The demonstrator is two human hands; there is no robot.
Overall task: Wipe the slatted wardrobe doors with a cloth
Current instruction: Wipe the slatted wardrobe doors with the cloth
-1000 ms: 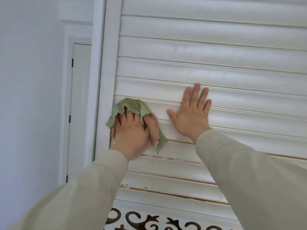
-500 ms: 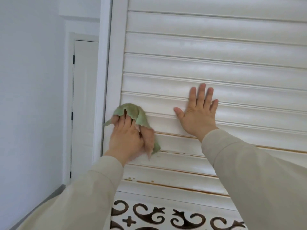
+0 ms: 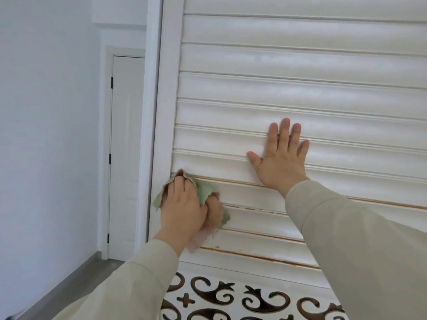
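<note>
A white slatted wardrobe door (image 3: 300, 88) fills the view, its lower slats showing worn brown edges. My left hand (image 3: 184, 209) presses a crumpled green and pink cloth (image 3: 204, 192) against a lower slat, close to the door's left frame. My right hand (image 3: 280, 158) lies flat on the slats higher up and to the right, fingers spread, holding nothing. Beige sleeves cover both arms.
A cut-out scroll panel (image 3: 242, 299) sits below the slats. To the left are a white wall (image 3: 46, 135), a closed white room door (image 3: 127, 158) with black hinges, and a strip of grey floor (image 3: 69, 289).
My left hand has moved the cloth down a slat or two and toward the left frame. The view has tilted down, showing more of the scroll panel. My right hand stays flat.
</note>
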